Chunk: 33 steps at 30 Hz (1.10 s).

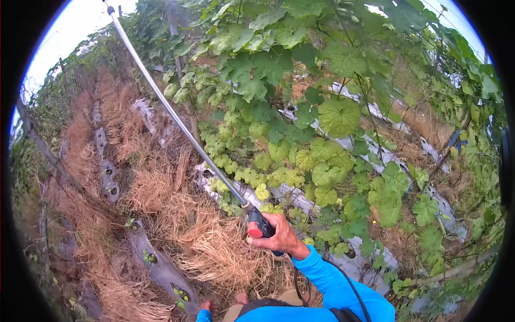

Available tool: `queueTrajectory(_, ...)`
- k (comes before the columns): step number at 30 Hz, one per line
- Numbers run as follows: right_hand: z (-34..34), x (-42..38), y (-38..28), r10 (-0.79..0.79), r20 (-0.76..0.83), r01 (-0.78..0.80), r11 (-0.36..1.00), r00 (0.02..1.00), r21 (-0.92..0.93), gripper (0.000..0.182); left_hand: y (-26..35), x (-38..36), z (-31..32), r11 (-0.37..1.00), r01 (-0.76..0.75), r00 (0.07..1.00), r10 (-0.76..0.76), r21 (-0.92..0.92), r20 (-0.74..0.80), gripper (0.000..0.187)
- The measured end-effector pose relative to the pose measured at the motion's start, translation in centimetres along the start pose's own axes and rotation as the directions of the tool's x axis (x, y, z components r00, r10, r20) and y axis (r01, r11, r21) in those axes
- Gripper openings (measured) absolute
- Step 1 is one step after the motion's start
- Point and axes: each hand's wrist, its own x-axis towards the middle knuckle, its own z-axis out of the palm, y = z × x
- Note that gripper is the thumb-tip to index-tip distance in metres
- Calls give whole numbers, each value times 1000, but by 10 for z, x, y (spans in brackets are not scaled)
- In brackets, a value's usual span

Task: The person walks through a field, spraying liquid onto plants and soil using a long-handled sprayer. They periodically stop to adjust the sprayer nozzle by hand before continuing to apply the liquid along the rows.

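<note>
Leafy vines (332, 118) — dry straw (161, 188).

Right hand (279, 235) near centre, gripping spray wand handle (260, 225). Wand (177, 115) runs from handle up-left to far top. Leafy vines (300, 123) right of wand and far behind hand. Dry straw (177, 214) left of hand. Mulch sheet with planting holes (161, 268) near left, beside straw. Hose (351, 287) trails near, over sleeve (332, 284).
</note>
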Motion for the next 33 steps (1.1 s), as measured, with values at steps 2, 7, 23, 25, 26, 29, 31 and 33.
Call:
queueTrajectory(2, -38, -8, -4, -94, -103, 82, 990, 990, -113, 38, -17, 5, 28, 997, 47, 997, -43, 55, -68, 23)
queueTrajectory(7, -130, -81, 10, -133, -199, 109, 986, 971, -128, 34, -91, 31, 117, 919, -244, 958, 278, 310, -70, 28)
queueTrajectory(23, -216, -318, 72, 199, 232, -233, 964, 952, 129, 37, -229, -114, 297, 765, -528, 842, 529, 368, 108, 34)
queueTrajectory(25, -227, -330, 71, 209, 245, -247, 960, 947, 132, 39, -251, -107, 294, 810, -454, 883, 464, 370, 69, 35)
queueTrajectory(26, -231, -339, 71, 216, 245, -253, 958, 945, 134, 40, -265, -106, 297, 840, -382, 919, 391, 385, 58, 35)
queueTrajectory(29, -236, -367, 56, 84, -1, -84, 996, 996, 33, 42, -291, -130, 311, 869, -398, 914, 402, 294, 50, 34)
queueTrajectory(31, -240, -391, 74, -42, -187, 32, 998, 982, -57, 50, -313, -124, 318, 880, -397, 916, 400, 262, 46, 32)
queueTrajectory(33, -245, -428, 85, 9, -226, -32, 994, 974, -102, 73, -333, -127, 330, 784, -532, 843, 526, 319, 111, 28)
